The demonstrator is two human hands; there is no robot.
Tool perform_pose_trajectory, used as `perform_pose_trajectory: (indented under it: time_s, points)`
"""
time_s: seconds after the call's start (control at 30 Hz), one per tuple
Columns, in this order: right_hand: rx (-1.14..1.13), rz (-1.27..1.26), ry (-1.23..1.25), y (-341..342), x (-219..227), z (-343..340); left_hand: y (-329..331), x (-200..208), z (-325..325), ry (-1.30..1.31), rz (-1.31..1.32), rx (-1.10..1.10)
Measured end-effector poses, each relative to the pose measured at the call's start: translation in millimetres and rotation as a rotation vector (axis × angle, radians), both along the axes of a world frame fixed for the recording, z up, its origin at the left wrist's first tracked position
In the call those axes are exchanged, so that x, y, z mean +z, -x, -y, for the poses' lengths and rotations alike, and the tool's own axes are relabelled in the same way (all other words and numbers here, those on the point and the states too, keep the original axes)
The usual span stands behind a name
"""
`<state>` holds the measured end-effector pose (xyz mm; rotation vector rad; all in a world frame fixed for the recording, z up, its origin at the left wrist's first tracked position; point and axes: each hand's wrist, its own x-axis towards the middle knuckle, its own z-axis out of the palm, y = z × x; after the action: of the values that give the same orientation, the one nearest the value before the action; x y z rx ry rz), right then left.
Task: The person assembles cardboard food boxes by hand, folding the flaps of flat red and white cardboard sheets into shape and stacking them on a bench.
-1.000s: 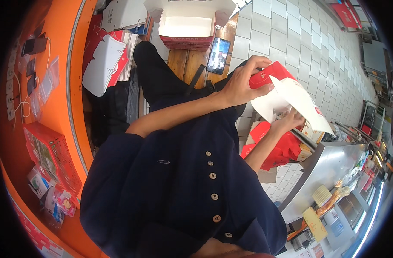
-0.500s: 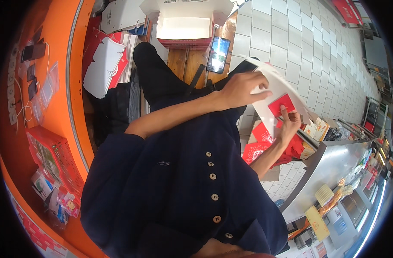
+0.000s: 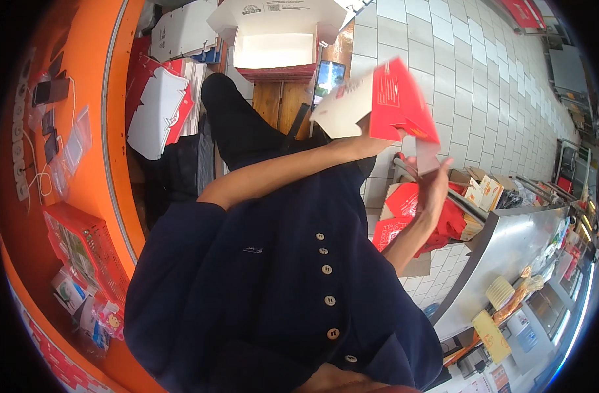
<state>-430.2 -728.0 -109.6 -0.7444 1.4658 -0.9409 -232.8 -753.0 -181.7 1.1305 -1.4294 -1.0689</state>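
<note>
A red and white cardboard box (image 3: 392, 98), partly folded into shape, is held up in front of me and slightly blurred. My left hand (image 3: 365, 145) grips it at its lower edge; most of those fingers are hidden behind the card. A pale flap (image 3: 427, 157) hangs from the box's lower right corner. Just below that flap is my right hand (image 3: 432, 187), fingers spread apart, close to the flap or touching it. An assembled white-lined box (image 3: 276, 49) with its lid up stands ahead of me on a wooden bench (image 3: 280, 101).
A phone (image 3: 329, 82) lies on the bench. Left of my leg are stacked flat box blanks (image 3: 158, 108). An orange counter (image 3: 93, 150) with a red basket (image 3: 90, 242) runs along my left. Red packaging (image 3: 404, 200) and a metal-topped counter (image 3: 509, 239) are on the right.
The card's inside with a red square on it faced me before; now its red outside and folded walls show. My right hand has moved lower and spread its fingers.
</note>
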Motion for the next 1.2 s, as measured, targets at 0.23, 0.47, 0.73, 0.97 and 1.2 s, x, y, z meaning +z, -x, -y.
perform_pose_trajectory:
  time_s: [0.23, 0.47, 0.73, 0.97, 1.2]
  points:
    - [-0.237, 0.667, -0.029, -42, -24, 10, 5, 17, -9, -0.287, -0.151, 0.006]
    - [-0.49, 0.02, 0.43, -64, -47, 21, -2, 33, -7, -0.352, -0.325, -0.098]
    - [-0.332, 0.419, 0.251, -94, -27, 23, -6, 32, -3, -0.53, -0.807, -0.091]
    - [-0.479, -0.069, 0.503, -52, -18, 35, -53, 64, -46, -0.642, -0.9, -0.648]
    - [-0.232, 0.315, 0.477, -35, 8, 33, -55, 51, -2, 0.53, 0.073, -0.288]
